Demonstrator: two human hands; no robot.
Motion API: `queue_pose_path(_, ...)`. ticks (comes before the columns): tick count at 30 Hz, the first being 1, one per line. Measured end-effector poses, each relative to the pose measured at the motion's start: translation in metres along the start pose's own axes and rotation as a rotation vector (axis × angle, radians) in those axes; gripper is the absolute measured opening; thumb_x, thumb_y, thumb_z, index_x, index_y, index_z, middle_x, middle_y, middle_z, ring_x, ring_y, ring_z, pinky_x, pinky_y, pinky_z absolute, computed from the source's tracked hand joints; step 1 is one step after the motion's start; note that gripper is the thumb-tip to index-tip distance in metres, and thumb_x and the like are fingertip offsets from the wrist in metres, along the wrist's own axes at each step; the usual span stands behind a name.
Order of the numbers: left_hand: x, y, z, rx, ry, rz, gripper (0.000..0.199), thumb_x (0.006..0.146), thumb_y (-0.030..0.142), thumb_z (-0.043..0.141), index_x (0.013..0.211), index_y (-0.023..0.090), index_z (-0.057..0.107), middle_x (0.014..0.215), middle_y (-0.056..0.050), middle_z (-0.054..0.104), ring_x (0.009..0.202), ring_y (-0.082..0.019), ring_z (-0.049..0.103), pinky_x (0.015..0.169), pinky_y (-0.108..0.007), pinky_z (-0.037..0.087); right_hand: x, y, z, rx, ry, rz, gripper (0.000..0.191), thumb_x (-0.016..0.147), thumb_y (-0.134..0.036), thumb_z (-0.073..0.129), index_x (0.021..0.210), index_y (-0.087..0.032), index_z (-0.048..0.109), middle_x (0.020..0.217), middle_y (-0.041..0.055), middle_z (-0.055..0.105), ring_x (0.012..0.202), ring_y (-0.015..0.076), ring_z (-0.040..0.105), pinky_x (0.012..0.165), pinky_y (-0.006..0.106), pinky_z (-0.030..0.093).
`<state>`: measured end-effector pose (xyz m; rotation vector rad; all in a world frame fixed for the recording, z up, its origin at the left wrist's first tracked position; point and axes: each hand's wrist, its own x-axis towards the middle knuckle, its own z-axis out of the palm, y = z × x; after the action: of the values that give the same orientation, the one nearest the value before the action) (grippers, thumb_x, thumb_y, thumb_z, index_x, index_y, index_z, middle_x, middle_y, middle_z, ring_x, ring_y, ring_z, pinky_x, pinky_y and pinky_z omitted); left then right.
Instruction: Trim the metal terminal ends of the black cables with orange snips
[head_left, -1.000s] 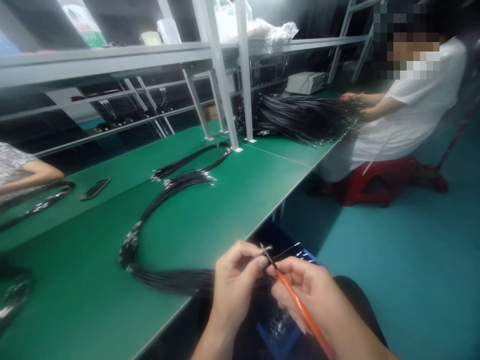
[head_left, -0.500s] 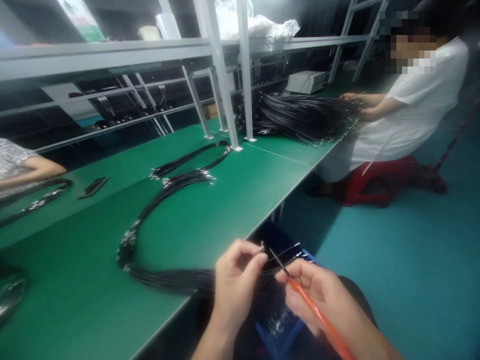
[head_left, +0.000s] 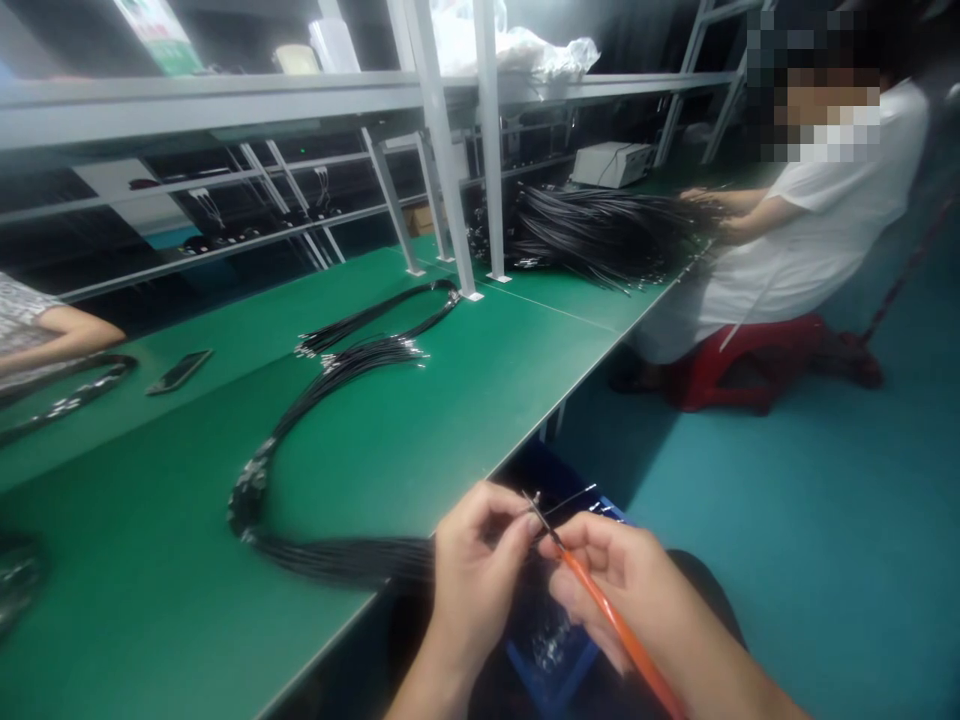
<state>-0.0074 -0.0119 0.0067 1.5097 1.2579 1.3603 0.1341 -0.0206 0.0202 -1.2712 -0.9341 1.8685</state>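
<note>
My left hand [head_left: 480, 575] is closed, pinching a black cable by its end between thumb and forefinger. A small metal tip [head_left: 535, 498] sticks out above the fingertips. Wrapped in the fingers of my right hand [head_left: 607, 575] is an orange-handled tool [head_left: 611, 615] with a thin, dark, pointed end. Its point lies at the metal tip, by my left thumb; whether they touch I cannot tell. A bundle of black cables [head_left: 337, 560] runs off the table behind my left hand. Other cable ends [head_left: 592, 490] with bright tips stick out beyond my right hand.
Below my hands is a blue bin [head_left: 555, 690] with small shiny pieces. The green table [head_left: 465, 410] carries a phone [head_left: 180, 371] and cable loops [head_left: 375, 310]. Metal posts [head_left: 450, 170] hold a shelf. One co-worker [head_left: 832, 220] sits right on a red stool [head_left: 727, 375]; another's arm [head_left: 67, 335] shows left.
My right hand has moved left and brought the tool's point over to the metal tip in my left hand. The left hand keeps its pinch.
</note>
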Motion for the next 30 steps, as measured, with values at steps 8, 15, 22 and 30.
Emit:
queue_pose_path(8, 0.001, -0.001, 0.000, 0.042, 0.013, -0.015, 0.007, 0.080, 0.020, 0.065, 0.074, 0.019, 0.061, 0.071, 0.002, 0.060, 0.065, -0.012, 0.055, 0.059, -0.021, 0.043, -0.011, 0.003, -0.008, -0.209, 0.079, -0.150, 0.016, 0.069, -0.015, 0.068, 0.083, -0.018, 0.061, 0.064, -0.0029, 0.060, 0.058, 0.0105, 0.056, 0.053, 0.020, 0.045)
queue_pose_path(15, 0.000, 0.006, 0.001, 0.107, -0.041, 0.002, 0.009, 0.081, 0.022, 0.063, 0.073, 0.018, 0.062, 0.069, 0.001, 0.061, 0.063, -0.013, 0.056, 0.060, -0.023, 0.043, 0.001, -0.005, -0.004, -0.404, 0.405, -0.672, 0.027, 0.073, -0.021, 0.067, 0.099, -0.024, 0.059, 0.085, 0.0014, 0.069, 0.069, 0.0153, 0.066, 0.060, 0.021, 0.053)
queue_pose_path(22, -0.001, 0.005, 0.002, 0.101, -0.040, 0.006, 0.006, 0.078, 0.017, 0.062, 0.072, 0.017, 0.062, 0.069, 0.000, 0.061, 0.063, -0.014, 0.056, 0.059, -0.022, 0.043, 0.003, -0.008, 0.007, -0.786, 0.318, -1.272, 0.039, 0.070, 0.003, 0.046, 0.096, -0.022, 0.057, 0.070, -0.0015, 0.063, 0.061, 0.0143, 0.060, 0.062, 0.025, 0.050)
queue_pose_path(30, 0.008, 0.004, -0.013, -0.109, -0.082, -0.142, 0.009, 0.079, 0.024, 0.065, 0.075, 0.017, 0.062, 0.070, 0.001, 0.057, 0.065, -0.012, 0.050, 0.061, -0.021, 0.040, -0.013, -0.021, -0.030, -0.311, -0.183, -0.297, 0.029, 0.069, -0.016, 0.067, 0.097, -0.020, 0.059, 0.079, 0.0020, 0.064, 0.068, 0.0145, 0.058, 0.062, 0.026, 0.046)
